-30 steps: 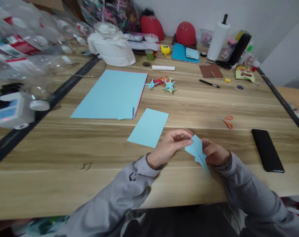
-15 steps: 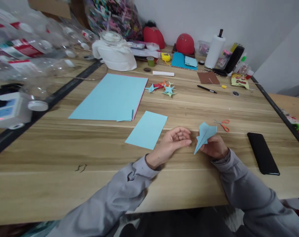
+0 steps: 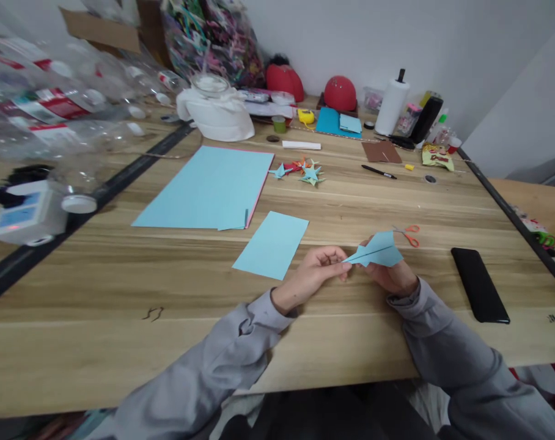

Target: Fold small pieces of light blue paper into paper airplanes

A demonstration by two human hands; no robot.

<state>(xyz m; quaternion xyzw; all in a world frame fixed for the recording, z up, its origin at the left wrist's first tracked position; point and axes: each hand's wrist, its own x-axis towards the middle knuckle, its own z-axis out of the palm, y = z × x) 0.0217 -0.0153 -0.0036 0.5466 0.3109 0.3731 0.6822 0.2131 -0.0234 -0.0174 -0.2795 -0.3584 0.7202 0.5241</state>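
Head camera: one folded light-blue paper piece (image 3: 382, 250) is held between two bare hands, above the near part of the wooden table (image 3: 190, 342).
Folded piece: narrow point directed toward the left hand, broad end toward the right; a dark crease line runs along its length.
Left hand (image 3: 321, 269): thumb and fingers pinch the narrow point; the remaining fingers are curled.
Right hand (image 3: 392, 276): supports the broad part from below and behind; its fingers are partly hidden by the paper, so exact finger placement cannot be told.
Cut sheet (image 3: 272, 245): light blue, flat on the table, beyond and to the left of the left hand.
Large sheet (image 3: 208, 189): light blue, flat, farther left; a pink edge shows beneath its right side and a small strip (image 3: 234, 221) lies at its near right corner.
Folded figures (image 3: 310, 173): small group in blue, red, orange and pale green, right of the large sheet's far part.
Scissors (image 3: 412, 236): orange handles, just beyond the broad end of the folded piece.
Phone (image 3: 480, 284): black, flat, right of the right hand.
Pen (image 3: 379, 172): black, flat, nearer than the brown square (image 3: 382, 151).
Rear edge: yellow tape measure (image 3: 305, 116), red dome (image 3: 340, 93), white roll (image 3: 392, 107) standing upright.
Left side: clear plastic bottles (image 3: 52, 104), piled.
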